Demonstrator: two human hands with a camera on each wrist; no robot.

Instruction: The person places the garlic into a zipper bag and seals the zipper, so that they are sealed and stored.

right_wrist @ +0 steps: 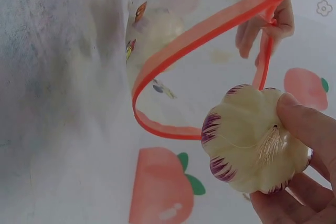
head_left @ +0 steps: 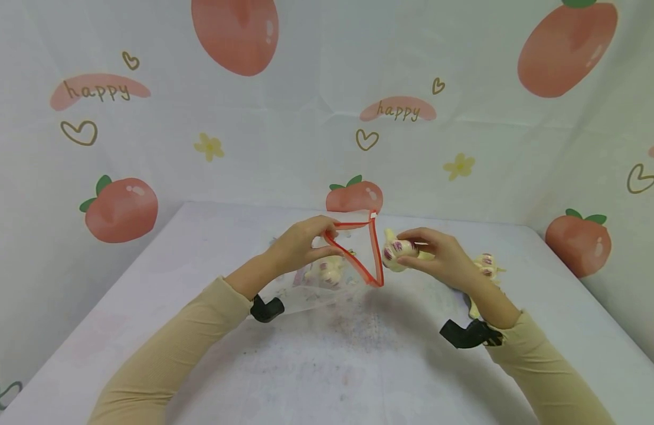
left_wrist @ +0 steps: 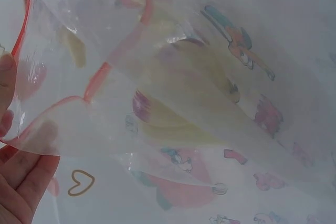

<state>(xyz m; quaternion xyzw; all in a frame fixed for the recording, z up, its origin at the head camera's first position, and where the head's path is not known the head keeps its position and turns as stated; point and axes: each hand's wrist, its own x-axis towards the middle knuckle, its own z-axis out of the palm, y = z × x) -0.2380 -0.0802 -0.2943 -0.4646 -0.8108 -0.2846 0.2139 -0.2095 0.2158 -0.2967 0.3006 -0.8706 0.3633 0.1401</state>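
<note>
My left hand point(head_left: 306, 243) pinches the red-edged mouth of a clear plastic zip bag point(head_left: 379, 254) printed with small cartoon figures. The mouth gapes toward the right. Inside the bag lies a garlic bulb point(head_left: 331, 270), blurred through the film in the left wrist view. Between the thumb and fingers of my right hand point(head_left: 438, 255) is another garlic bulb point(right_wrist: 247, 145), cream with purple streaks and a tuft of pale root threads. It is just outside the bag's red rim point(right_wrist: 194, 38); whether they touch I cannot tell.
Another garlic bulb point(head_left: 486, 264) lies on the white table point(head_left: 327, 366) beyond my right wrist, with a pale curved piece point(head_left: 473, 309) partly hidden by the forearm. A white cloth backdrop point(head_left: 284, 130) with printed fruit hangs behind the table.
</note>
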